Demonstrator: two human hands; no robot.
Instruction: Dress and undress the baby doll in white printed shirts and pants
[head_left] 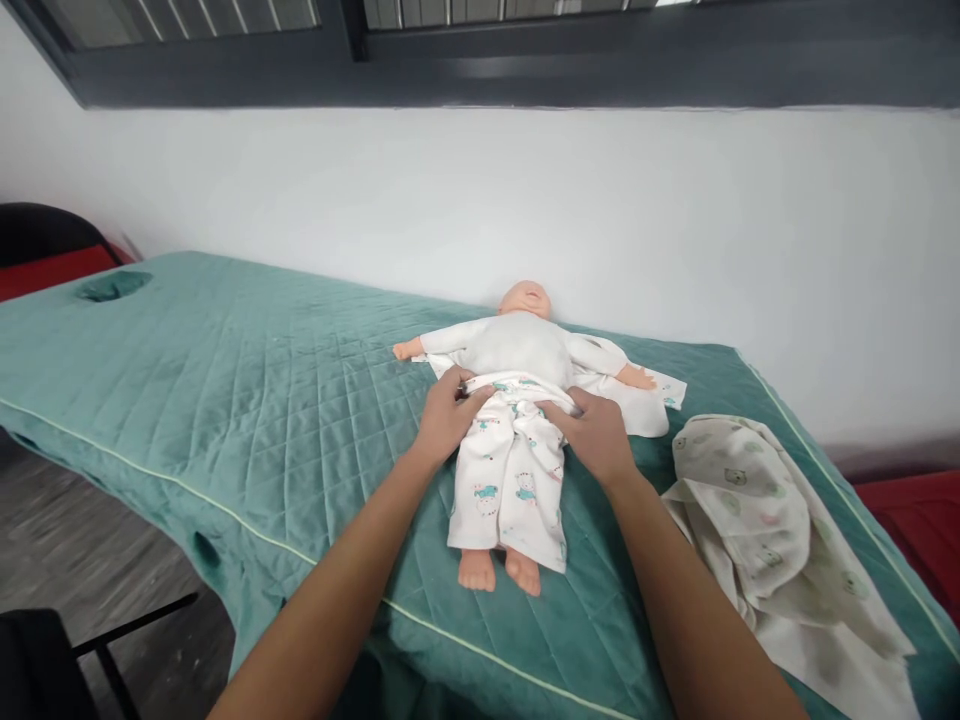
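Pants (510, 480) at the frame's lower centre are already up on the doll (517, 345); left hand (444, 415) and right hand (598, 435) pinch the waistband (517, 380), which is bunched and seemingly not yet smoothed.

Left forearm (352, 570) enters from 7 o'clock, right forearm (675, 570) from 5. Left hand (444, 418) and right hand (598, 432) pinching; thumbs directed toward 2 and 10 respectively.
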